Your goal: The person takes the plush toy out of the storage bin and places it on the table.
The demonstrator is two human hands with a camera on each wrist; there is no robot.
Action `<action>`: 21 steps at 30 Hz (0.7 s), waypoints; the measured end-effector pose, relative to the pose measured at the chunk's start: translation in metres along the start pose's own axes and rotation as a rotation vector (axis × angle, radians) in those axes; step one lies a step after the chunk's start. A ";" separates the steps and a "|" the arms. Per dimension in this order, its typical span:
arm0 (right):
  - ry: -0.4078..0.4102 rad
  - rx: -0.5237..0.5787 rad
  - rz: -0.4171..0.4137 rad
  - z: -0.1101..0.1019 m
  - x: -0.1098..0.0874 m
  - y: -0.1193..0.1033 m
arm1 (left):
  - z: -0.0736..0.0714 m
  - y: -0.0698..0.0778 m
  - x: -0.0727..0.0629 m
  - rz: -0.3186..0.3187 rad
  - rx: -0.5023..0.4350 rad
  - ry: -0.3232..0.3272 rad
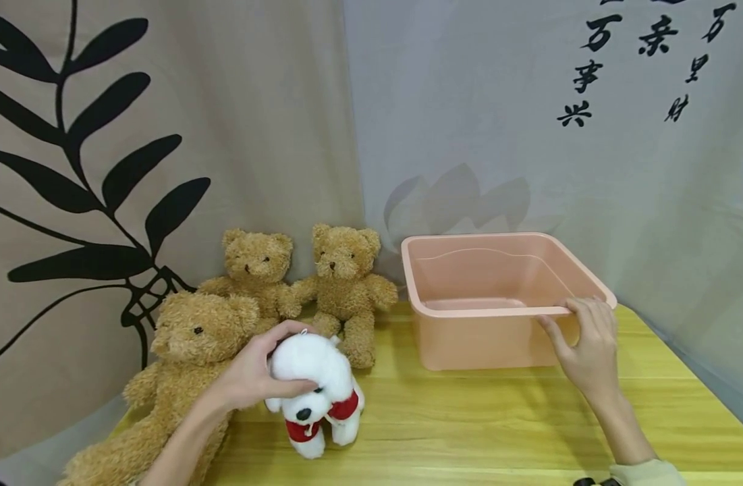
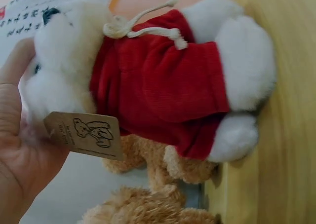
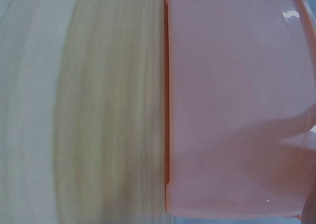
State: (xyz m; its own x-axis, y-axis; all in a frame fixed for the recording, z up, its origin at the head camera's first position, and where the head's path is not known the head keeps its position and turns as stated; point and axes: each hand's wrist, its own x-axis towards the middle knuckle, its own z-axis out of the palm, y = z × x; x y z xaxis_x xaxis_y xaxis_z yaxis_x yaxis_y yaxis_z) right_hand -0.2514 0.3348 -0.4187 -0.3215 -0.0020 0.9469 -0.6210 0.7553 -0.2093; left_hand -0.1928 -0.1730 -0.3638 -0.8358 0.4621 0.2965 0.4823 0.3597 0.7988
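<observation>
My left hand (image 1: 258,374) grips a white plush dog (image 1: 307,361) by its head, thumb across its face. The dog faces down toward the front of the table, its feet close over the wood. In the left wrist view its red outfit (image 2: 148,81), white drawstring and cardboard tag (image 2: 91,135) show. At the right, my right hand (image 1: 592,347) holds the front rim of a pink plastic bin (image 1: 486,341) near its right corner. Its fingers go over the rim and the thumb lies along the outer side. The visible inside of the bin holds nothing.
Beside my left forearm sits a large brown teddy bear (image 1: 195,337). Two smaller teddy bears, one at the back left (image 1: 258,263) and another next to it (image 1: 345,270), lean near the curtain (image 1: 274,121). All stand on a wooden table (image 1: 444,425).
</observation>
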 end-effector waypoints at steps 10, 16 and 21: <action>0.003 -0.006 0.001 -0.001 0.001 0.001 | -0.011 0.000 -0.001 0.045 -0.075 -0.180; 0.011 -0.009 -0.007 0.000 0.000 0.002 | -0.011 -0.003 -0.001 0.055 -0.151 -0.237; 0.008 -0.004 -0.011 0.001 0.001 0.001 | -0.014 -0.004 -0.004 0.076 -0.187 -0.271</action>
State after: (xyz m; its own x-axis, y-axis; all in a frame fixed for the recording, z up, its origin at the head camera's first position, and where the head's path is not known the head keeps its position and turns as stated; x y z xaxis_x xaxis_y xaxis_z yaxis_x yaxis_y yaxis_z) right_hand -0.2524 0.3349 -0.4183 -0.3088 -0.0053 0.9511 -0.6213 0.7582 -0.1976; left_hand -0.1948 -0.1876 -0.3608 -0.6873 0.6893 0.2290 0.4630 0.1728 0.8694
